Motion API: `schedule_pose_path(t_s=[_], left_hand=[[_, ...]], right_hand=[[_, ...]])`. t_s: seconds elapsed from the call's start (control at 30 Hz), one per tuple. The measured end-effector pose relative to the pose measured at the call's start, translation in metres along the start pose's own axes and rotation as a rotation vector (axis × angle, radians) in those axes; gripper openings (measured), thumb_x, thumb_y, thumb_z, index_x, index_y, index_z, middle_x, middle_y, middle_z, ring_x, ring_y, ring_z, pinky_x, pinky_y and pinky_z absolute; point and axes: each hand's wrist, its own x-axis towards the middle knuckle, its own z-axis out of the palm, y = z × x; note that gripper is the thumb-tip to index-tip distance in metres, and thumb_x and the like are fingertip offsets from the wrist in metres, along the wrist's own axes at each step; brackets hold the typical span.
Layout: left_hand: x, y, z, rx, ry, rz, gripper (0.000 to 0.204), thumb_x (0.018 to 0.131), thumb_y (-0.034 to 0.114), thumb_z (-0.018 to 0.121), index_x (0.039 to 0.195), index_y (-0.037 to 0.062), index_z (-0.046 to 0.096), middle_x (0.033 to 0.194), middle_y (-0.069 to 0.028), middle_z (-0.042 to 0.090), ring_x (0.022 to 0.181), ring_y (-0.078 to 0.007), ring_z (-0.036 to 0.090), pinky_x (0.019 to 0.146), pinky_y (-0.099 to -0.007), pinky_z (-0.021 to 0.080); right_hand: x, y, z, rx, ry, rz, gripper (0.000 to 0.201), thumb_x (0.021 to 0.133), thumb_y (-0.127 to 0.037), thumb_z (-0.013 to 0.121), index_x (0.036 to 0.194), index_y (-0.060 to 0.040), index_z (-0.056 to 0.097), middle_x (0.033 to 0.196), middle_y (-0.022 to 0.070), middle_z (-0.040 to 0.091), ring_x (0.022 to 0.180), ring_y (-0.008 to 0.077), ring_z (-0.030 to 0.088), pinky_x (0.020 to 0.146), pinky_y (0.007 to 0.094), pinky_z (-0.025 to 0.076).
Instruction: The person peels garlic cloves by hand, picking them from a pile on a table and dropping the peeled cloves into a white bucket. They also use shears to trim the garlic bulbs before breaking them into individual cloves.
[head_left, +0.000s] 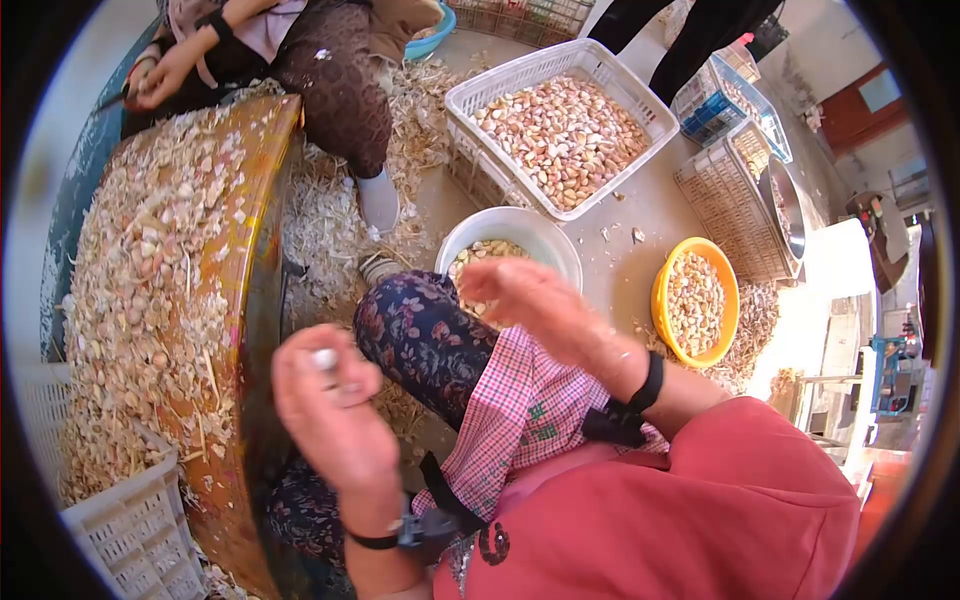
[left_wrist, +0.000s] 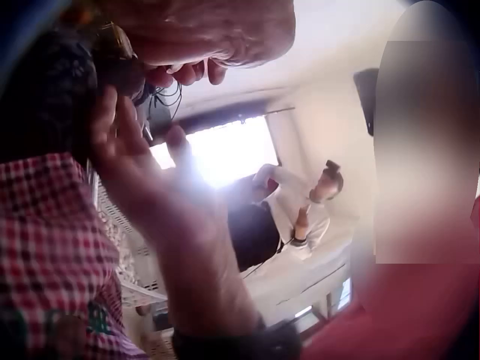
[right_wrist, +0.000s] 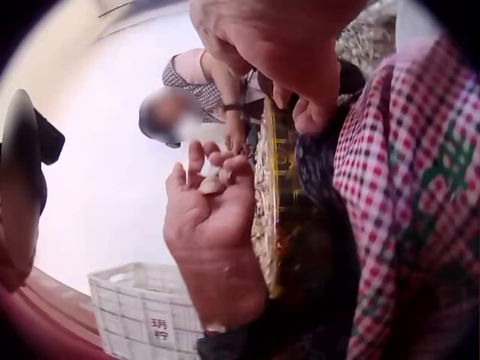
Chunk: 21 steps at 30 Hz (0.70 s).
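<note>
Held palm-up and cupped, my left hand (head_left: 335, 410) has its fingers curled about pale garlic cloves (right_wrist: 211, 185); a white one shows at its fingers in the head view. My right hand (head_left: 545, 310) hangs apart from it, over the knee, with fingers extended and nothing visible in them; motion blurs it. In the left wrist view the right hand (left_wrist: 176, 195) appears with spread, slightly bent fingers. Just beyond that hand stands a white bowl (head_left: 557, 250) of peeled-looking cloves, partly hidden by it.
To the left, a wooden table (head_left: 255, 190) bears a heap of garlic and husks (head_left: 140, 260). A white crate (head_left: 135, 530) stands below it. Ahead are a crate (head_left: 510, 180) full of cloves and a yellow basin (head_left: 662, 305). Another person's hands (head_left: 165, 75) work across the table.
</note>
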Motion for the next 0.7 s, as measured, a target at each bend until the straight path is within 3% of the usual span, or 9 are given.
schedule_pose_path(t_s=[0.1,0.17,0.23,0.33,0.53,0.6,0.63,0.67,0.7], left_hand=[[-0.022,-0.046,0.051,0.665,-0.298,0.439,0.027,0.091,0.018,0.044,0.103,0.0003,0.061,0.113,-0.0134,0.056,0.097,-0.0208,0.055,0.086,-0.033,0.044],[-0.035,-0.056,0.062,1.011,-0.579,0.533,0.05,0.086,0.035,0.06,0.126,0.0047,0.056,0.132,-0.0187,0.046,0.123,-0.0349,0.04,0.106,-0.048,0.022],[-0.045,-0.063,0.074,1.169,-0.702,0.501,0.083,0.077,0.052,0.066,0.141,0.0066,0.04,0.142,-0.0195,0.037,0.133,-0.0375,0.029,0.108,-0.0526,0.014],[-0.042,-0.087,0.09,1.184,-0.774,0.495,0.099,0.073,0.07,0.053,0.148,0.0098,0.029,0.144,-0.02,0.033,0.135,-0.0409,0.024,0.107,-0.0592,0.012],[-0.012,-0.119,0.123,1.185,-0.883,0.497,0.125,0.055,0.072,0.068,0.149,0.0057,0.021,0.148,-0.0251,0.025,0.14,-0.0446,0.015,0.107,-0.0657,0.009],[-0.006,-0.129,0.124,1.166,-0.826,0.508,0.123,0.057,0.071,0.068,0.149,0.0054,0.02,0.149,-0.0249,0.025,0.14,-0.0437,0.015,0.108,-0.0648,0.009],[-0.002,-0.132,0.125,1.13,-0.81,0.512,0.121,0.059,0.069,0.069,0.149,0.0052,0.019,0.149,-0.0247,0.024,0.14,-0.0427,0.015,0.108,-0.0639,0.01],[0.001,-0.126,0.124,1.14,-0.789,0.528,0.121,0.059,0.069,0.069,0.149,0.0052,0.019,0.149,-0.0247,0.024,0.14,-0.0427,0.015,0.108,-0.0639,0.01],[0.0,-0.116,0.12,1.027,-0.69,0.559,0.109,0.064,0.062,0.07,0.146,0.0054,0.027,0.147,-0.0241,0.027,0.14,-0.0418,0.019,0.109,-0.0607,0.014]], right_hand=[[-0.001,0.016,0.034,0.77,-0.214,0.293,0.051,0.097,-0.038,0.052,0.13,-0.0001,0.049,0.122,0.0114,0.058,0.114,0.0196,0.054,0.094,0.034,0.045],[-0.011,0.019,0.041,0.464,-0.167,-0.019,0.055,0.101,-0.037,0.039,0.14,0.0011,0.034,0.139,0.0186,0.044,0.13,0.0291,0.043,0.109,0.0401,0.034],[-0.022,0.0,0.043,0.469,-0.047,-0.02,0.055,0.101,-0.034,0.039,0.141,0.002,0.031,0.141,0.0196,0.042,0.132,0.0305,0.04,0.109,0.0399,0.034],[-0.032,-0.009,0.026,0.322,0.028,0.0,0.055,0.1,-0.03,0.041,0.142,0.0033,0.028,0.142,0.0206,0.04,0.133,0.0317,0.038,0.109,0.0396,0.034],[-0.046,-0.024,-0.034,-0.52,0.099,-0.175,0.055,0.097,-0.019,0.049,0.142,0.0057,0.029,0.142,0.0194,0.04,0.128,0.0266,0.043,0.107,0.0377,0.036],[-0.03,-0.021,-0.059,-0.174,0.103,-0.145,0.045,0.094,-0.011,0.053,0.134,0.0055,0.04,0.129,0.0133,0.051,0.116,0.019,0.051,0.101,0.0317,0.043],[-0.018,0.013,-0.149,-0.183,0.076,-0.156,0.045,0.094,-0.011,0.053,0.134,0.0055,0.04,0.129,0.0133,0.051,0.116,0.019,0.051,0.101,0.0317,0.043],[0.022,0.034,-0.224,0.721,-0.014,0.066,0.045,0.092,-0.009,0.057,0.132,0.0046,0.042,0.118,0.0165,0.057,0.112,0.0238,0.056,0.096,0.0355,0.05],[0.035,0.007,-0.222,1.024,0.149,0.045,0.045,0.093,-0.009,0.056,0.132,0.0055,0.04,0.118,0.0185,0.055,0.112,0.0266,0.055,0.092,0.037,0.052]])
